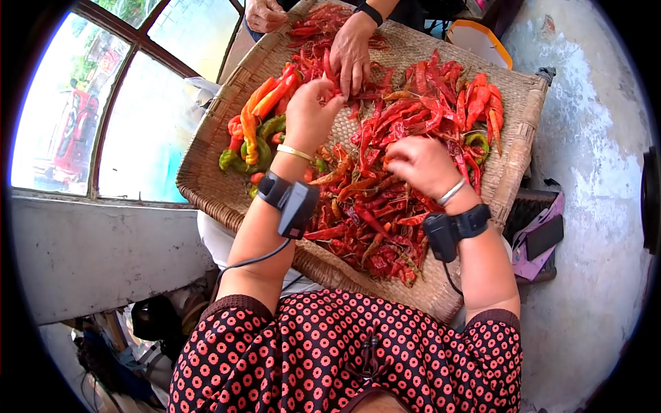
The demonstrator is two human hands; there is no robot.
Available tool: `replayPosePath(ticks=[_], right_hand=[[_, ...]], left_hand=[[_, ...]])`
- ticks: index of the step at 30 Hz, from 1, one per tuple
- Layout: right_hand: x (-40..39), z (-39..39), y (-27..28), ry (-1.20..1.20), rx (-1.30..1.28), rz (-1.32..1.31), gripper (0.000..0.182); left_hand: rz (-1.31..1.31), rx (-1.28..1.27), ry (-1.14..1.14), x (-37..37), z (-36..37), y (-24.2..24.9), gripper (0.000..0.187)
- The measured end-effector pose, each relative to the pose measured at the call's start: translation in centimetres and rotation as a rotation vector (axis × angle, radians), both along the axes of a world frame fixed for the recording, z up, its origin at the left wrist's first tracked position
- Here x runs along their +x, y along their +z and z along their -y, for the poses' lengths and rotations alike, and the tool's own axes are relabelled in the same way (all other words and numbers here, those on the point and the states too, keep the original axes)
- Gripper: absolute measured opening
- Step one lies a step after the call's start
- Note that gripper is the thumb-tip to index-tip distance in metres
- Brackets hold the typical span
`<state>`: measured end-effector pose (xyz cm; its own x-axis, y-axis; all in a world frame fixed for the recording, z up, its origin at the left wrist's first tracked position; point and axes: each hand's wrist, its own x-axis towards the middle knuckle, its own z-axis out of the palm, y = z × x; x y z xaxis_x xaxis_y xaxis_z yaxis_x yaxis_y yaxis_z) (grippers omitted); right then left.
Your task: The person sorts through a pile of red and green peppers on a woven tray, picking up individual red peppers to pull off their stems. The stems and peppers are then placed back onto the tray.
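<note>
My left hand (311, 113) reaches over the upper middle of a woven tray (527, 110), its thumb and fingertips pinched together. Red chili peppers show right beside those fingertips, but what is between them is too small to make out. Lower and to the right, my right hand (425, 167) is curled, fingertips down at the heap of dried red chili peppers (375, 213). Whatever those fingers grip is hidden. Fresh orange peppers (270, 96) and green peppers (237, 164) lie left of my left hand. More red peppers (482, 103) form a group at the right.
Across the tray, another person's hand (351, 55) reaches into the chilies close to my left hand; that person's other hand (266, 15) is at the rim. A window (148, 117) is on the left. At right are a wall (585, 206) and a dark phone-like slab (544, 238).
</note>
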<state>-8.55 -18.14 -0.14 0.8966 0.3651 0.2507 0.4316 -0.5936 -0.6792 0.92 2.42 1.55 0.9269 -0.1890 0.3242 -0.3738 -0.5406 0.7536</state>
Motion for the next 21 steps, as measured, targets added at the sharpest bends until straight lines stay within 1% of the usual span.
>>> replayPosePath(ticks=[1, 2, 3, 4, 5, 6, 7, 8, 10, 11, 15, 17, 18, 20, 21], right_hand=[[-0.3, -0.8, -0.4, 0.048, -0.062, -0.025, 0.019], [-0.5, -1.4, -0.9, 0.096, -0.123, -0.053, 0.018], [-0.6, -1.8, -1.4, 0.097, -0.123, -0.056, 0.018], [-0.7, -2.0, -1.8, 0.091, -0.223, -0.004, 0.018], [-0.8, -2.1, -2.2, 0.085, -0.322, 0.048, 0.018], [-0.7, -2.1, -2.4, 0.085, -0.322, 0.046, 0.018], [-0.7, -2.1, -2.6, 0.092, -0.349, 0.034, 0.017], [-0.7, -2.1, -2.7, 0.099, -0.376, 0.021, 0.016], [-0.8, -1.9, -2.5, 0.112, -0.385, 0.011, 0.016], [-0.8, -1.8, -2.4, 0.125, -0.395, 0.001, 0.015], [-1.0, -1.4, -2.1, 0.108, -0.418, 0.002, 0.014], [-0.8, -1.3, -1.8, 0.117, -0.432, -0.086, 0.008], [-0.6, -1.0, -1.7, 0.117, -0.432, -0.086, 0.008], [-0.3, 0.0, -1.4, 0.138, -0.302, -0.1, 0.01], [-0.2, 0.3, -1.3, 0.12, -0.252, -0.135, 0.009]], left_hand=[[-0.021, 0.09, -0.033, -0.3, -0.1, 0.2, 0.012], [-0.061, 0.226, -0.187, -0.9, -0.1, 0.1, 0.015], [-0.166, 0.455, -0.331, -1.4, 0.0, 0.3, 0.018], [-0.272, 0.682, -0.475, -2.0, 0.3, 0.5, 0.022], [-0.297, 0.843, -0.565, -2.6, 0.7, 0.7, 0.025], [-0.32, 1.005, -0.655, -3.1, 1.3, 1.1, 0.028], [-0.429, 1.051, -0.656, -3.6, 1.9, 1.7, 0.031], [-0.43, 1.051, -0.657, -3.7, 2.0, 1.1, 0.031], [-0.365, 1.081, -0.759, -4.1, 2.1, 0.5, 0.03], [-0.386, 1.085, -0.745, -4.2, 2.1, 0.4, 0.027], [-0.375, 1.057, -0.736, -4.0, 1.9, -0.1, 0.027], [-0.277, 0.989, -0.803, -3.7, 1.6, -0.5, 0.025], [-0.278, 0.989, -0.803, -3.5, 1.4, 0.0, 0.025], [-0.489, 0.655, -0.878, -2.8, 0.6, 2.0, 0.021], [-0.583, 0.519, -0.838, -2.7, 0.1, 3.0, 0.015]])
